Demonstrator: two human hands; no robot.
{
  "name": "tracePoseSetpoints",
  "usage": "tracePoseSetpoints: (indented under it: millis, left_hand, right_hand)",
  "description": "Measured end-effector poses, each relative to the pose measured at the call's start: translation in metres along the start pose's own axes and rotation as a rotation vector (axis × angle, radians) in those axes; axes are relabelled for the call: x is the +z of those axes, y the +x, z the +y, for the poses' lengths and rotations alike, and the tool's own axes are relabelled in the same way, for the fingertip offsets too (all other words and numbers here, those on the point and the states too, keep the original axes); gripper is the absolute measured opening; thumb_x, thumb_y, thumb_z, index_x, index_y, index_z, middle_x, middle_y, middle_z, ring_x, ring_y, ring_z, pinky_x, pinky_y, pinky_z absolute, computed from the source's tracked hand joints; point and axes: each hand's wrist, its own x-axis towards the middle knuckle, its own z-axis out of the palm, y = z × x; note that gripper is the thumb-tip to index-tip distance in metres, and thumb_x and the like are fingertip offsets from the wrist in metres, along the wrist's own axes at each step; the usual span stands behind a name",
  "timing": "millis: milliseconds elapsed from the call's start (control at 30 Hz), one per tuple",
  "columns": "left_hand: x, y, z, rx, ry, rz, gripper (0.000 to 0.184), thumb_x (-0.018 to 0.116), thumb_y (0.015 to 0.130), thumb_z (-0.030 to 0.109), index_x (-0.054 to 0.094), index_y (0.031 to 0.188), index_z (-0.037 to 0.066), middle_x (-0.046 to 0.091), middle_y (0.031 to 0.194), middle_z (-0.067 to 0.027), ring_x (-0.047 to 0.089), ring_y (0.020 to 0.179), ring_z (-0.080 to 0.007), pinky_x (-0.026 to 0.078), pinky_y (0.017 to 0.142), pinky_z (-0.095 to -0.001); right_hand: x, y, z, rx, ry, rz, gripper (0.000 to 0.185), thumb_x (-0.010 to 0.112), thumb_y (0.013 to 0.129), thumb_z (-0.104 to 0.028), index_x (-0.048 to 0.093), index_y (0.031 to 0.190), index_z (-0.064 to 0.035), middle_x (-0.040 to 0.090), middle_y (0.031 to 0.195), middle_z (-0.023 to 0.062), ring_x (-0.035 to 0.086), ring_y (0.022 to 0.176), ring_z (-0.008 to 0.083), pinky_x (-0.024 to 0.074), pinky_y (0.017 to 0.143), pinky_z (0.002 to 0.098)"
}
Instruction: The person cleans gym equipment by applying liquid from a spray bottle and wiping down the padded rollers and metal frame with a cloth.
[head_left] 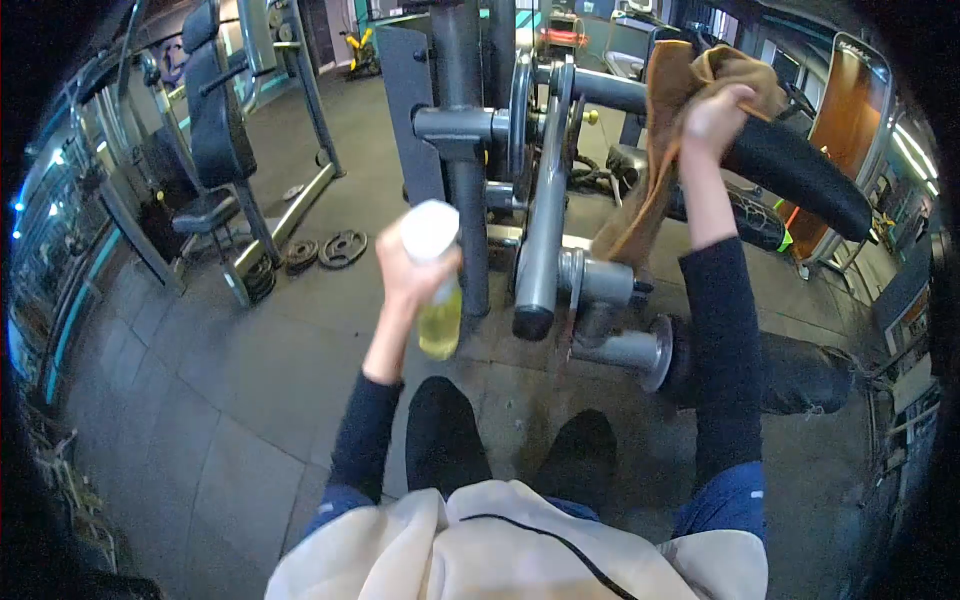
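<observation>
My left hand (405,275) is wrapped round the neck of a spray bottle (440,325), held upright in front of me. The bottle has a white head and yellow-green liquid in its clear body. Out to the right, my right hand (712,125) grips a brown cloth (668,110), bunched up at the fingers, with a long end hanging down. Below and beside that hand is the black padded roller (800,175) of a gym machine; whether the cloth touches it, I cannot tell. The hand is slightly blurred and its fingertips are partly hidden by the cloth.
The machine's grey metal frame (545,220) stands between my hands. A lower black roller (810,375) sticks out at right. Weight plates (343,248) lie on the floor at left, near a seated machine (215,130). An orange-brown board (850,130) stands at back right.
</observation>
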Motion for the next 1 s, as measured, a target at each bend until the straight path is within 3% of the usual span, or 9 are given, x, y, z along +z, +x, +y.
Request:
tracePoseSetpoints:
  millis: [133, 200, 267, 333, 400, 433, 733, 900, 1000]
  left_hand:
    - [-0.019, -0.084, -0.008, -0.157, 0.082, -0.005, 0.033, 0.07, 0.052, 0.015, 0.063, 0.081, 0.001, 0.063, 0.072, -0.0091, 0.064, 0.066, -0.0201, 0.05, 0.064, -0.0314]
    - [-0.033, -0.125, -0.033, -0.248, 0.112, -0.064, 0.033, 0.07, 0.051, 0.014, 0.064, 0.08, 0.002, 0.064, 0.074, -0.0098, 0.064, 0.068, -0.0206, 0.051, 0.065, -0.0313]
    - [-0.043, -0.153, -0.035, -0.417, -0.008, -0.062, 0.035, 0.065, 0.052, 0.005, 0.067, 0.086, 0.0, 0.068, 0.083, -0.0067, 0.065, 0.08, -0.0164, 0.051, 0.075, -0.0301]
    - [-0.048, -0.178, -0.036, -0.498, -0.027, -0.06, 0.037, 0.063, 0.052, 0.003, 0.065, 0.089, -0.001, 0.067, 0.082, -0.0058, 0.065, 0.081, -0.0164, 0.052, 0.076, -0.0308]
    - [-0.05, -0.195, -0.03, -0.601, -0.129, 0.001, 0.034, 0.063, 0.052, 0.005, 0.065, 0.086, -0.002, 0.066, 0.082, -0.0088, 0.065, 0.075, -0.0196, 0.051, 0.073, -0.0305]
    - [-0.048, -0.201, -0.028, -0.645, -0.249, 0.099, 0.035, 0.06, 0.053, 0.004, 0.064, 0.087, -0.004, 0.066, 0.088, -0.0109, 0.064, 0.083, -0.0201, 0.05, 0.078, -0.0307]
    - [-0.073, -0.204, -0.039, -0.668, -0.179, 0.02, 0.048, 0.057, 0.059, 0.002, 0.057, 0.106, -0.005, 0.064, 0.099, -0.0124, 0.062, 0.094, -0.0209, 0.046, 0.087, -0.0331]
    - [-0.056, -0.226, -0.038, -0.65, -0.354, 0.158, 0.042, 0.06, 0.076, 0.007, 0.052, 0.115, -0.007, 0.063, 0.087, -0.01, 0.063, 0.073, -0.0162, 0.051, 0.07, -0.0314]
    - [-0.049, -0.232, -0.037, -0.64, -0.264, 0.13, 0.041, 0.062, 0.076, 0.002, 0.054, 0.115, -0.008, 0.063, 0.086, -0.0098, 0.063, 0.074, -0.0146, 0.051, 0.07, -0.0296]
  right_hand:
    - [0.067, 0.026, 0.082, -0.288, -0.173, -0.244, 0.059, 0.03, 0.097, -0.049, 0.052, 0.094, 0.0062, 0.058, 0.097, 0.02, 0.056, 0.095, 0.0304, 0.0399, 0.086, 0.0387]
    - [0.07, 0.008, 0.103, -0.732, -0.927, -0.468, 0.058, 0.034, 0.095, -0.049, 0.054, 0.113, 0.0025, 0.057, 0.113, 0.0259, 0.052, 0.112, 0.0344, 0.0408, 0.092, 0.0408]
    - [0.065, 0.02, 0.082, -0.549, -1.066, -0.986, 0.047, 0.038, 0.091, -0.036, 0.046, 0.133, -0.0168, 0.054, 0.121, 0.0224, 0.052, 0.114, 0.0323, 0.042, 0.096, 0.039]
    - [0.045, 0.033, 0.06, -0.392, -0.741, -1.159, 0.045, 0.044, 0.089, -0.031, 0.048, 0.13, -0.0124, 0.057, 0.116, 0.0222, 0.054, 0.111, 0.0321, 0.0437, 0.093, 0.0396]
    - [0.028, 0.027, 0.062, -1.218, -0.737, -0.931, 0.041, 0.052, 0.088, -0.03, 0.05, 0.118, -0.0018, 0.058, 0.105, 0.0229, 0.056, 0.105, 0.0318, 0.0443, 0.089, 0.0398]
    - [0.022, 0.028, 0.07, -1.23, -0.793, -0.899, 0.04, 0.052, 0.088, -0.03, 0.051, 0.116, -0.0015, 0.059, 0.103, 0.0223, 0.057, 0.102, 0.0328, 0.0453, 0.088, 0.0402]
    - [0.086, 0.051, 0.083, -0.4, -1.378, -1.103, 0.042, 0.029, 0.096, -0.031, 0.053, 0.121, -0.006, 0.058, 0.116, 0.0209, 0.057, 0.105, 0.0369, 0.0438, 0.091, 0.0421]
    - [0.131, 0.113, 0.178, 0.155, -0.88, -1.526, 0.047, 0.032, 0.096, -0.034, 0.042, 0.135, -0.0101, 0.053, 0.127, 0.0114, 0.048, 0.115, 0.0194, 0.0319, 0.101, 0.0285]
    - [0.126, 0.112, 0.191, -0.232, -0.873, -1.369, 0.047, 0.035, 0.095, -0.034, 0.041, 0.135, -0.0111, 0.055, 0.125, 0.016, 0.052, 0.114, 0.0265, 0.0351, 0.1, 0.0322]
